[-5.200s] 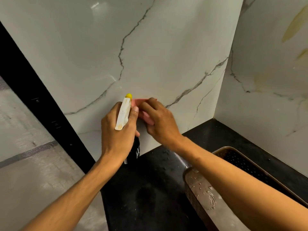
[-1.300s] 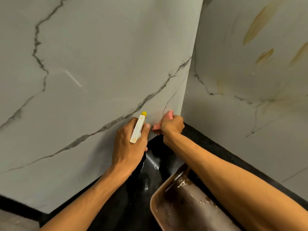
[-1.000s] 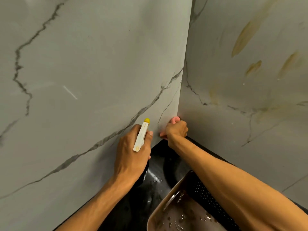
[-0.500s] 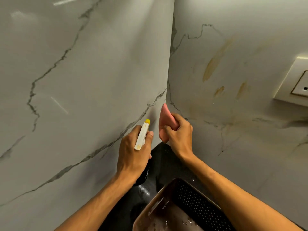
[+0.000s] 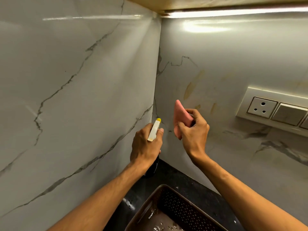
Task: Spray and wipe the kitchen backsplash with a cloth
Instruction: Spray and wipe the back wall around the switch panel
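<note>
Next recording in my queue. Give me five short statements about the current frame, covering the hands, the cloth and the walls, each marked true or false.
1. The left hand grips the spray bottle. True.
2. The right hand holds a blue cloth. False: the cloth is pink.
3. Brownish stains mark the right panel, above the right hand. True.
4. The wall socket is on the left panel. False: it is on the right panel, to the right of the right hand.
5. A perforated tray sits on the black counter below the hands. True.
</note>
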